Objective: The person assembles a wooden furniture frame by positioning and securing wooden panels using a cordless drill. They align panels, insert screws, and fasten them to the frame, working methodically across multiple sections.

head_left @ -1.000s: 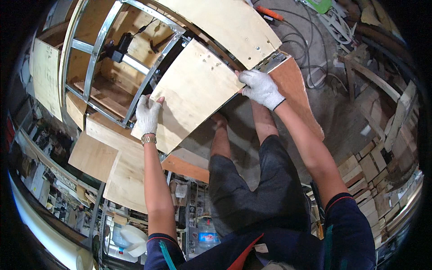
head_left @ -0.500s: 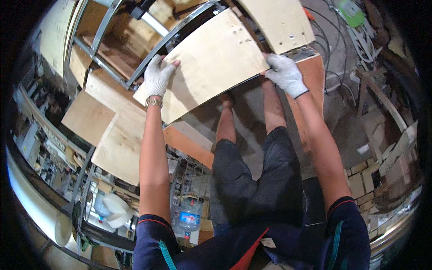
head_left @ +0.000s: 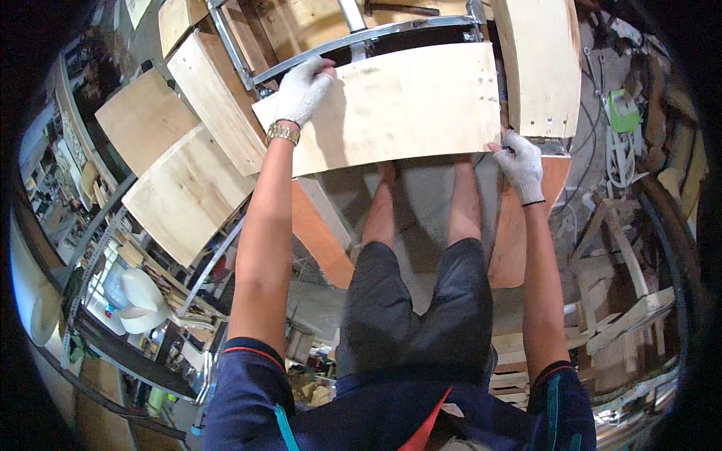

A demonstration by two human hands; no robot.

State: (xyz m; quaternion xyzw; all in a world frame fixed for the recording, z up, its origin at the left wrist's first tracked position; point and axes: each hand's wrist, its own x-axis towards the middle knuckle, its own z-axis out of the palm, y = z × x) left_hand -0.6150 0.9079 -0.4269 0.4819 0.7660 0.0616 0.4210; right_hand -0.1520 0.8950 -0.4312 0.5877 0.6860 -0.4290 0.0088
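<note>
Pale curved plywood panel point(head_left: 391, 105): my gloved left hand point(head_left: 301, 90) and right hand point(head_left: 519, 161) clamp its ends; I'd hold it level against the grey metal frame point(head_left: 361, 37).

A pale plywood panel point(head_left: 391, 105), rectangular and roughly twice as wide as it is deep, is held flat and nearly level across the upper middle of the view. Its face is light, faintly grained wood with a few dark smudges and small screw holes near the right edge. Its upper edge lies against a curved metal frame rail point(head_left: 361, 41). The gloved left hand point(head_left: 303, 90) holds its upper left corner; the gloved right hand point(head_left: 520, 167) grips its lower right corner.
</note>
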